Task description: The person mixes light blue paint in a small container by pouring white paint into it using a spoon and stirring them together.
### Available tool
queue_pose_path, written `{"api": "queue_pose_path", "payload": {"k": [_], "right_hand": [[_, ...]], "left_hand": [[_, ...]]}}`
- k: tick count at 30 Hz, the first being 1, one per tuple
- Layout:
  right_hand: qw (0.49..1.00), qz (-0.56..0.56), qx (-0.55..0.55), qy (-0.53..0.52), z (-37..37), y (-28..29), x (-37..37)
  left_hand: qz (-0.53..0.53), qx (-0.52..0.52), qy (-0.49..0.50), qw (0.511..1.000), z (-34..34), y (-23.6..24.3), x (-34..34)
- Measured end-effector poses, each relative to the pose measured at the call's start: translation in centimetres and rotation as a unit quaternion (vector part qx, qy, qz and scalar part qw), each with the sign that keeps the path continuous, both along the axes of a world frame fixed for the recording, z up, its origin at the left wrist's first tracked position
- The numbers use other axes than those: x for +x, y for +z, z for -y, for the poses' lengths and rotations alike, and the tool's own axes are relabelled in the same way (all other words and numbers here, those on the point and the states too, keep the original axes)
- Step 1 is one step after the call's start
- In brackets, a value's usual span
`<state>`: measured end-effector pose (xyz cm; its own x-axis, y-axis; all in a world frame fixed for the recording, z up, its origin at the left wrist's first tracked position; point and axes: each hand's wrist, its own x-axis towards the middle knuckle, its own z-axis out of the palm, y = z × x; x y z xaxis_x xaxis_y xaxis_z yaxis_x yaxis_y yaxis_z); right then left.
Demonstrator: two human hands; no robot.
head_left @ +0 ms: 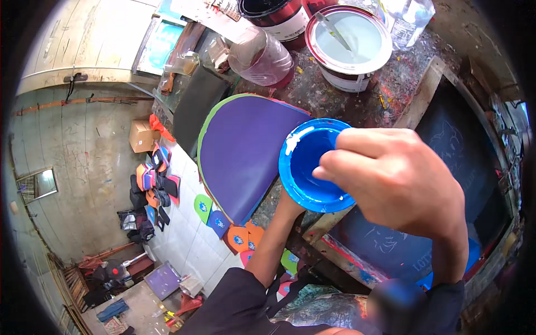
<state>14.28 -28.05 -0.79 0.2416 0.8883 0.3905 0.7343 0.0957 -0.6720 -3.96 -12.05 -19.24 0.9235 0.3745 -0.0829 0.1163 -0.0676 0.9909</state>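
Note:
A round blue plastic tub with white paint smeared on its rim is tipped toward me, its inside showing. My left hand reaches up to it from below and supports it; the fingers are hidden behind the tub. Over the tub's right side is my right hand, closed, with its fingertips pinched together above the opening. Whatever those fingers hold, if anything, does not show. Behind the tub lies a stack of purple foam sheets with curved edges, a green layer peeking out underneath.
A wooden-framed printing screen lies under my right arm. On the stained table stand a paint can of whitish liquid with a stick in it, a dark red can and a clear plastic container. Printed visor pieces lie left.

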Motion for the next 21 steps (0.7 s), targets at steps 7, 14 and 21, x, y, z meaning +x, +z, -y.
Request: {"api": "queue_pose_path", "payload": {"k": [7, 14, 21], "right_hand": [[0.999, 0.021, 0.028, -0.006, -0.3, -0.6, -0.3], [0.999, 0.005, 0.024, -0.037, 0.0, 0.4, -0.3], [0.993, -0.035, 0.029, -0.112, 0.0, 0.5, -1.9]], "left_hand": [[-0.006, 0.011, -0.013, 1.0, 0.2, 0.3, 0.2], [0.01, 0.06, -0.008, 0.998, 0.4, 1.4, 0.5], [0.083, 0.15, 0.032, 0.985, 0.6, 1.8, 1.7]]}}
